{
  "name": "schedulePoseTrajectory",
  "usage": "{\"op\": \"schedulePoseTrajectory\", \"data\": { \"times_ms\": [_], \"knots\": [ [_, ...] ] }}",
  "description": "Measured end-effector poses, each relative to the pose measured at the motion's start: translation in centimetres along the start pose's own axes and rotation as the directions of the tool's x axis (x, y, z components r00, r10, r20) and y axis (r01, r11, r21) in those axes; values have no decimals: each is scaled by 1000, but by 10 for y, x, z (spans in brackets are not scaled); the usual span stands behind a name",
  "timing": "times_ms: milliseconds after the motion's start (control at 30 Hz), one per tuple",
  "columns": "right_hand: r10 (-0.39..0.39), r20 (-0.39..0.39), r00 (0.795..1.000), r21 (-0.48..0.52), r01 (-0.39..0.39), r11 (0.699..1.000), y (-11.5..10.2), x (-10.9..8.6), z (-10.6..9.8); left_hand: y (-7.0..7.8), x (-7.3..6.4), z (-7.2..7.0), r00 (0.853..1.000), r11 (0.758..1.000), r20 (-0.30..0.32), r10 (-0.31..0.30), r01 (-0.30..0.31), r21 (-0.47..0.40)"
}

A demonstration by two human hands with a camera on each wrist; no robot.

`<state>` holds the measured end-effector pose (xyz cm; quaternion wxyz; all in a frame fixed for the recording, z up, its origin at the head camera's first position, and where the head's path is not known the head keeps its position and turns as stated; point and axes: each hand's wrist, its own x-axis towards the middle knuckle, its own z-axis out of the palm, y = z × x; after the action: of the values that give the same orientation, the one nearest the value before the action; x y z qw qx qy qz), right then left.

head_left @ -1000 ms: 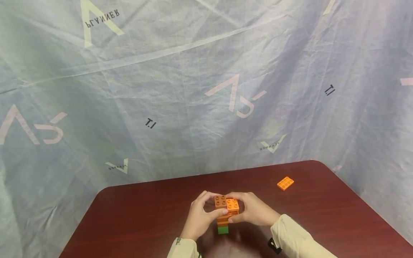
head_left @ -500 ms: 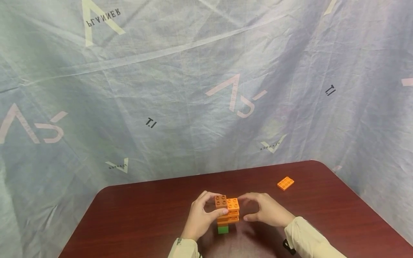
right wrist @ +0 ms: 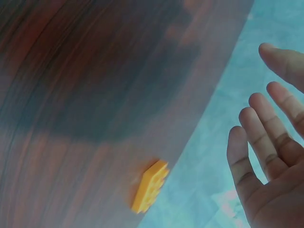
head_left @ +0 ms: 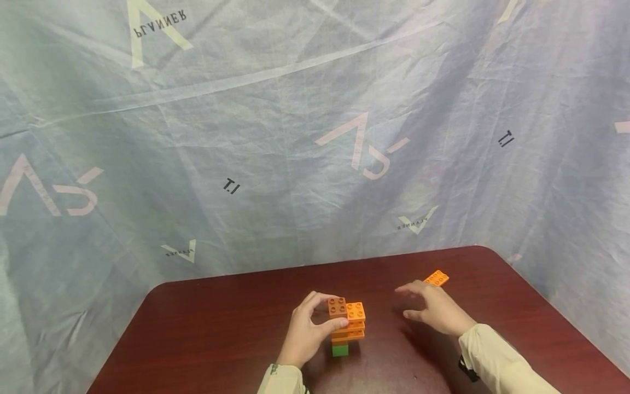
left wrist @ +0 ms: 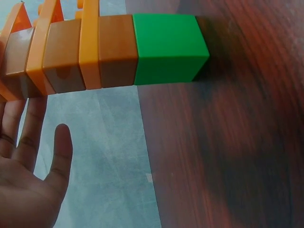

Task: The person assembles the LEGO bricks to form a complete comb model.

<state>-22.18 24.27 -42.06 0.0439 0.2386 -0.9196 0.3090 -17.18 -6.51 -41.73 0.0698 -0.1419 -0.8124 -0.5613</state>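
Note:
A tower of toy building bricks (head_left: 355,325) stands upright on the table. In the left wrist view, brown blocks (left wrist: 118,50) alternate with thin orange plates (left wrist: 89,47) above a green block (left wrist: 166,47) at the bottom. My left hand (head_left: 305,331) grips the tower near its top, thumb on the near side and fingers behind. Over the table to the right, my right hand (head_left: 438,309) is held with fingers extended, nothing in it. Just beyond that hand lies a loose orange studded plate (head_left: 437,278), partly hidden by it in the head view; the right wrist view shows this orange plate (right wrist: 150,186) flat.
The dark red-brown table (head_left: 236,328) has rounded far corners. A wrinkled grey cloth backdrop (head_left: 275,164) with printed letters hangs right behind its far edge and along both sides.
My right hand has let go of the tower and moved right and away toward the loose orange plate. My left hand has kept its grip on the tower.

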Motion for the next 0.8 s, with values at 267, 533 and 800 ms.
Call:
{"op": "schedulePoseTrajectory", "data": {
  "times_ms": [267,533,800],
  "knots": [
    [55,-13,998,-22,-55,998,28,-6,-7,0,1,0,1000,1000,6,-10,10,-20],
    [93,-62,994,-178,-103,979,49,-2,-18,-3,-1,1,1000,1000,0,-25,25,1],
    [94,-132,987,-293,-130,947,69,6,-22,-4,-2,3,1000,999,-3,-29,29,-17]
  ]
}}
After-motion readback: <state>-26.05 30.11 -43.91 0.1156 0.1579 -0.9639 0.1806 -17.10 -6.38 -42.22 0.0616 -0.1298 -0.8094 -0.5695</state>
